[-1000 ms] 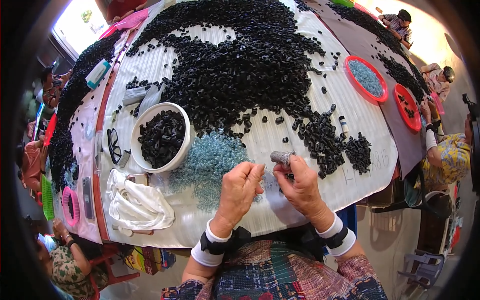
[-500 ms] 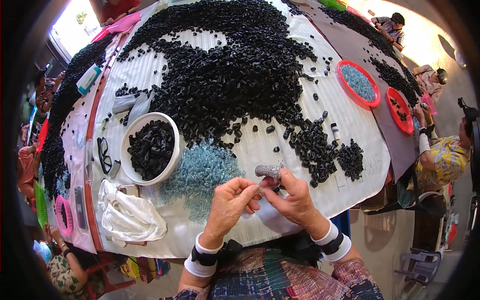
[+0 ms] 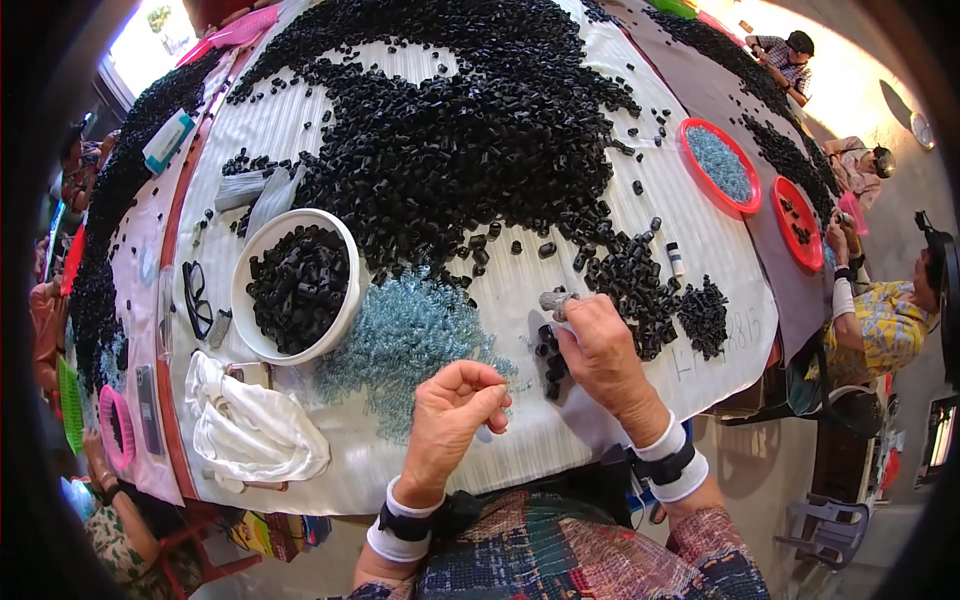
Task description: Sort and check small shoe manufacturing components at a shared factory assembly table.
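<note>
My left hand (image 3: 455, 415) is closed in a pinch above the white table cover. Whatever is between its thumb and forefinger is too small to name. Beside it spreads a heap of small pale blue, see-through pieces (image 3: 415, 335). My right hand (image 3: 610, 360) is curled, palm down, over a few short black pieces (image 3: 549, 362). Its fingertips are partly hidden, and I cannot make out what they hold. A grey, rough-looking cylinder (image 3: 556, 301) juts out at its forefinger; whether it is worn or held does not show.
A huge heap of black pieces (image 3: 460, 170) covers the far table. To the left are a white bowl (image 3: 352, 310) of black pieces, eyeglasses (image 3: 197, 300) and a white cloth (image 3: 255, 425). Red trays (image 3: 757, 200) stand at the right. People sit at both neighbouring tables.
My hands have moved apart; before, their fingertips met. My right hand has turned over and shifted right and away, uncovering the few black pieces. My left hand keeps its pinch.
</note>
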Available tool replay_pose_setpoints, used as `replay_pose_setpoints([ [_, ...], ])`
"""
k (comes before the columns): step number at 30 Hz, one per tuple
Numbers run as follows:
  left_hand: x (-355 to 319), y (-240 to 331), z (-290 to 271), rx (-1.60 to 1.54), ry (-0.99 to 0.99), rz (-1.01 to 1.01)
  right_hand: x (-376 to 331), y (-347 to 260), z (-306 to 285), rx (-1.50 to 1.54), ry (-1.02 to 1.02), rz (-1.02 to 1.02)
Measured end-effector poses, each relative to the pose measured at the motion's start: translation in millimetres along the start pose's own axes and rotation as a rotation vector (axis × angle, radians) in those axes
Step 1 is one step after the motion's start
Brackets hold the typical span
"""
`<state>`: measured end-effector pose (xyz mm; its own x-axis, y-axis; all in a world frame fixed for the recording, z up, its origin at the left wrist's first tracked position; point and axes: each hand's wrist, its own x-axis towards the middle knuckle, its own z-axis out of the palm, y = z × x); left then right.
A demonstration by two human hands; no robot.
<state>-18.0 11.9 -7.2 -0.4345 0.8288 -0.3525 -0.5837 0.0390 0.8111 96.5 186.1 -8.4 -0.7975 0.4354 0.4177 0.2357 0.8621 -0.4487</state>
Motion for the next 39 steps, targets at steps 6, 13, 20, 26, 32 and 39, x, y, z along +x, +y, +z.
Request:
replay_pose_setpoints([
  [6, -3.8, -1.2, -1.3, 0.009, 0.004, 0.006, 2.8, -0.5, 4.0, -0.068, -0.138, -0.047],
  [13, -5.3, -5.6, 1.8, 0.036, 0.032, 0.013, 4.6, 2.1, 12.5, 0.112, -0.135, 0.083],
  [20, -2.2, -4.5, 3.7, 0.084, 0.022, 0.015, 5.2, -5.9, 4.8, 0.341, 0.064, 0.089],
  [26, -8.4, -5.2, 2.8, 0.069, 0.042, 0.031, -8.5, -6.2, -4.7, 0.245, 0.057, 0.041],
  [32, -13.4, -7.3, 2.1, 0.061, 0.052, 0.026, -14.4, -11.3, 11.1, -0.019, -0.043, -0.169],
  [39, -16.6, -8.5, 2.1, 0.061, 0.062, 0.0, -18.4, -23.9, 1.7, 0.391, -0.052, 0.097],
])
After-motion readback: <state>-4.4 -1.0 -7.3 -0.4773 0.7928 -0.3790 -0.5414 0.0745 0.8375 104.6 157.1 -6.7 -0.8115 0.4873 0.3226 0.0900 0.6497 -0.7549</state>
